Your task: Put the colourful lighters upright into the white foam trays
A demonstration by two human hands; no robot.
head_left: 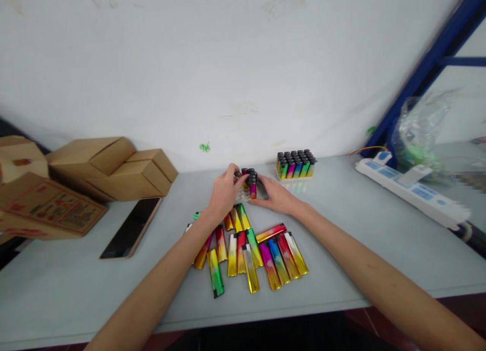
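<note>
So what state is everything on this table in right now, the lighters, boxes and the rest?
Loose metallic rainbow lighters: lying flat, heaped near the table edge.
Small white tray: partly filled with upright lighters.
Full tray of black-capped lighters: packed, upright, untouched.
Left hand: fingers pinching a lighter at the small tray.
Right hand: resting against the small tray.
Brown cardboard boxes: closed, stacked.
Black phone: screen dark, flat.
White power strip: something plugged in.

About 15 loose lighters [250, 250], 2 trays of lighters [296, 164], 4 cardboard boxes [114, 169], 1 phone [131, 227], 1 power strip [413, 191].
</note>
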